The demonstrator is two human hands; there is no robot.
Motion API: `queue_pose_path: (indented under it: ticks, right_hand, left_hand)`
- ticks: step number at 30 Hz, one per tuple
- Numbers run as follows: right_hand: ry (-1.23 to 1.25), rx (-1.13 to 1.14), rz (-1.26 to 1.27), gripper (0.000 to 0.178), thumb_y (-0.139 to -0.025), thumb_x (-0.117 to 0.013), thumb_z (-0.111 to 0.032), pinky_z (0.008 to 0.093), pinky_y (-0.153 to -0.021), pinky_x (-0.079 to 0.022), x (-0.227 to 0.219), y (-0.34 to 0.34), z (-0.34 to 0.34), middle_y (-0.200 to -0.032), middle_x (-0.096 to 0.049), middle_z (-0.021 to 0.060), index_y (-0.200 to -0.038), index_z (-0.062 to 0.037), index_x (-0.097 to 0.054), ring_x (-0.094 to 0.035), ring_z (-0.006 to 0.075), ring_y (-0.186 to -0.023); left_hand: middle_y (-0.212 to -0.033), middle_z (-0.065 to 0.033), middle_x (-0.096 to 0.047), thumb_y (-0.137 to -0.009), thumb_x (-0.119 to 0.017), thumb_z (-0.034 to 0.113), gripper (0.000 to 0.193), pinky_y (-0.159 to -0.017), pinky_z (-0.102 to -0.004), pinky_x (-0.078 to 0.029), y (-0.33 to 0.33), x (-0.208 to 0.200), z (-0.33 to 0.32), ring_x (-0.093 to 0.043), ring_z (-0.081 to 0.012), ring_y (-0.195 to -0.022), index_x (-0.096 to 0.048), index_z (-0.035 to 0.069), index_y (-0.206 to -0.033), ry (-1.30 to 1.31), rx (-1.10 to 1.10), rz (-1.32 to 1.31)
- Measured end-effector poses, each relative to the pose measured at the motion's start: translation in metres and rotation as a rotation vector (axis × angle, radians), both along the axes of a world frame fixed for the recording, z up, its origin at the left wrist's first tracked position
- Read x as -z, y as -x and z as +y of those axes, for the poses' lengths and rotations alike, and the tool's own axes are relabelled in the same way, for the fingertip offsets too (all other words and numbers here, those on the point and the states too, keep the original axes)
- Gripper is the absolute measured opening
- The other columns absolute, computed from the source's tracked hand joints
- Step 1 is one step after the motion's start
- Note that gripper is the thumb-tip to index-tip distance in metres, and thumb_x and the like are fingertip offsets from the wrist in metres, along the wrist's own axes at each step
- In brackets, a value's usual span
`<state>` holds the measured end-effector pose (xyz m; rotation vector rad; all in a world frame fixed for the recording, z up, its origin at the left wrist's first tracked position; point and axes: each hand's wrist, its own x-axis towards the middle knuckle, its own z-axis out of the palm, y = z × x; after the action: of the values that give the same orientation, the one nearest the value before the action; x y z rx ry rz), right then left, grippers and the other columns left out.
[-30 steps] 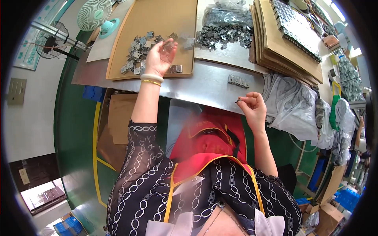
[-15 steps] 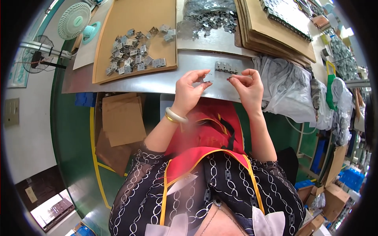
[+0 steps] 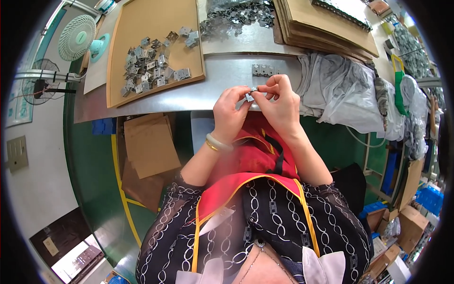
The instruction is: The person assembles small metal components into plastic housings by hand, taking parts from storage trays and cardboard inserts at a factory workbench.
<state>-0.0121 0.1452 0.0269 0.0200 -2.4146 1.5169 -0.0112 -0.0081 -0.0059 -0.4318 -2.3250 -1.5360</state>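
Observation:
Over the near edge of the metal worktable, my left hand (image 3: 229, 113) pinches a small bent sheet-metal bracket (image 3: 249, 97) between thumb and fingertips. My right hand (image 3: 280, 105) meets it there, its thumb and forefinger closed at the bracket's upper edge. Whatever small piece lies in the right fingertips is hidden now. Just beyond the hands, a short row of metal brackets (image 3: 264, 70) lies on the table. To the left, a shallow cardboard tray (image 3: 156, 97) holds a loose pile of similar brackets (image 3: 149, 66).
Behind the hands, many small dark metal pieces (image 3: 241, 21) are heaped on the table. Stacked cardboard sheets (image 3: 326, 40) stand back right. Grey-white plastic bags (image 3: 343, 94) and a power screwdriver (image 3: 381, 102) sit at the right. A fan (image 3: 78, 38) stands at the far left.
My right hand has moved left with a tiny reddish piece that showed earlier in its fingertips, and now meets the bracket in my left hand. The view has shifted slightly.

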Motion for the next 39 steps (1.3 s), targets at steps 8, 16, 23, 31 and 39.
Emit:
queue_pose_path:
  ticks: [8, 16, 23, 31, 39]
  right_hand:
    - [-0.050, -0.013, -0.040, 0.038, -0.081, -0.082, -0.011, 0.0308, -0.063, -0.055, -0.001, 0.001, 0.001, -0.088, -0.076, 0.0119, -0.103, -0.0046, -0.052, -0.068, 0.0153, -0.069]
    - [-0.197, -0.015, 0.068, 0.032, -0.081, -0.080, -0.010, 0.0340, -0.063, -0.055, 0.004, 0.006, 0.001, -0.082, -0.069, 0.0108, -0.098, -0.0036, -0.053, -0.064, 0.0196, -0.065]
    - [-0.084, -0.084, -0.002, 0.029, -0.080, -0.079, -0.008, 0.0321, -0.061, -0.053, 0.001, 0.009, 0.007, -0.077, -0.064, 0.0089, -0.094, -0.0027, -0.054, -0.061, 0.0170, -0.066]
    - [-0.110, -0.009, 0.244, 0.029, -0.080, -0.079, -0.008, 0.0318, -0.061, -0.053, 0.013, 0.004, 0.004, -0.077, -0.064, 0.0088, -0.092, -0.0026, -0.054, -0.060, 0.0169, -0.066]
    - [-0.242, -0.069, 0.065, 0.028, -0.080, -0.076, -0.007, 0.0353, -0.063, -0.053, 0.004, 0.010, 0.008, -0.079, -0.063, 0.0114, -0.093, -0.0026, -0.052, -0.059, 0.0219, -0.065]
  left_hand:
    - [-0.115, -0.0155, -0.070, -0.083, -0.074, -0.009, 0.028, -0.088, -0.0343, -0.063, 0.000, 0.002, 0.008, -0.072, -0.0255, -0.102, -0.070, 0.002, -0.108, -0.148, -0.029, -0.037]
    - [-0.110, -0.0149, -0.072, -0.080, -0.076, -0.008, 0.026, -0.087, -0.0335, -0.061, 0.001, 0.013, 0.014, -0.072, -0.0260, -0.100, -0.072, 0.003, -0.103, -0.161, -0.073, 0.024]
    - [-0.109, -0.0149, -0.073, -0.080, -0.075, -0.007, 0.025, -0.088, -0.0345, -0.059, 0.002, 0.014, 0.016, -0.072, -0.0271, -0.100, -0.072, 0.002, -0.103, -0.125, -0.057, 0.068]
    - [-0.107, -0.0139, -0.074, -0.080, -0.076, -0.006, 0.024, -0.088, -0.0356, -0.058, 0.004, 0.008, 0.017, -0.072, -0.0277, -0.099, -0.072, 0.003, -0.102, -0.181, -0.098, 0.031]
    - [-0.106, -0.0131, -0.074, -0.080, -0.077, -0.006, 0.024, -0.088, -0.0357, -0.058, 0.002, 0.016, 0.018, -0.072, -0.0274, -0.099, -0.072, 0.003, -0.101, -0.128, -0.106, 0.063]
